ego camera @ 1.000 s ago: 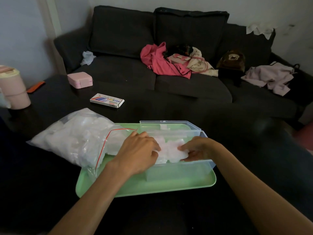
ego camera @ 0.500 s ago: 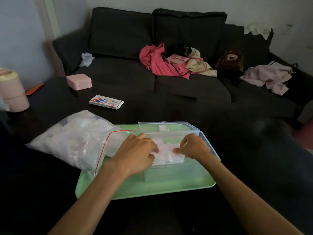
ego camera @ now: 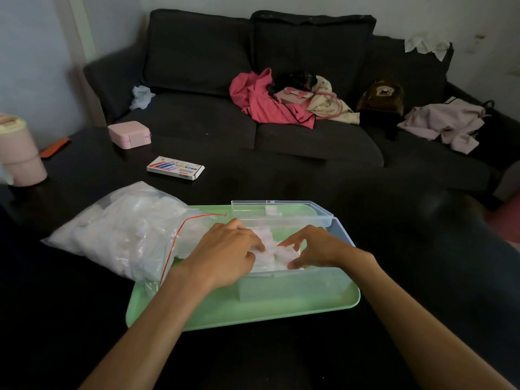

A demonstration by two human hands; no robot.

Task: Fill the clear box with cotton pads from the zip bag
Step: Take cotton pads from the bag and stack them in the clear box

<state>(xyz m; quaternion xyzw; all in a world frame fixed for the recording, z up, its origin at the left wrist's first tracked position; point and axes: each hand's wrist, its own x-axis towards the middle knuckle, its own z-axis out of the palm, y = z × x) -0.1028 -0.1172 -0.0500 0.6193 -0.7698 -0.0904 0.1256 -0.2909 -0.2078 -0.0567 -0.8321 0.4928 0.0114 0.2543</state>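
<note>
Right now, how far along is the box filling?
Done: the clear box sits open on the green tray with a layer of cotton pads inside. In hand: the left hand and right hand are both on those pads. Left: the zip bag looks mostly full, so much remains.

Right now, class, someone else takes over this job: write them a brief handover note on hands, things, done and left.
Left hand: in the clear box, fingers on the cotton pads.
Right hand: fingers spread, touching the same pads.
Box stands lid-open on the green tray; the zip bag lies open to its left, still bulging.
Done: some pads in.
Left: level them, add more.
</note>
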